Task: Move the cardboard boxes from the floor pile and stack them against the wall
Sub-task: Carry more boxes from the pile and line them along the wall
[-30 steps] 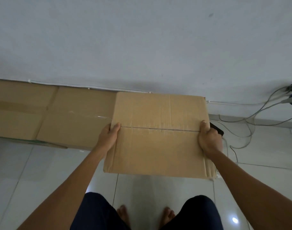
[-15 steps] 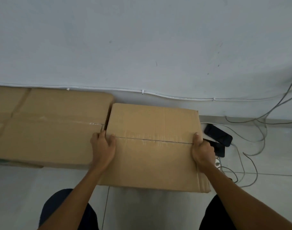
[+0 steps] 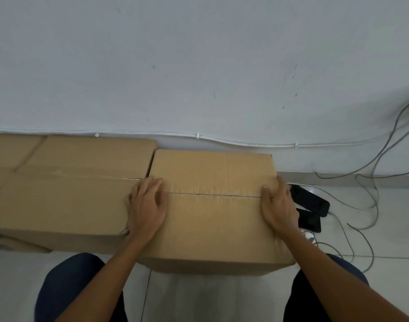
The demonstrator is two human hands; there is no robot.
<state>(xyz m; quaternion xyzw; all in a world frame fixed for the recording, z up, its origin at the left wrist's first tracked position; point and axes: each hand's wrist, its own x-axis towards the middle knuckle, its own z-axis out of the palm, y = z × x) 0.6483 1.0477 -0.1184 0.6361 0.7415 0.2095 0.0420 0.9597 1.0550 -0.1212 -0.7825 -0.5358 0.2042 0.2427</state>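
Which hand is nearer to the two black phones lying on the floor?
Right. The right hand grips the right edge of the brown cardboard box, just beside the black phones. The left hand rests on the box's left edge, farther away.

The floor (image 3: 199,296) bears the gripped box (image 3: 212,219) — a second box (image 3: 66,201) beside the left hand (image 3: 147,208), two phones (image 3: 311,202) and loose cables (image 3: 376,196) just past the right hand (image 3: 279,208).
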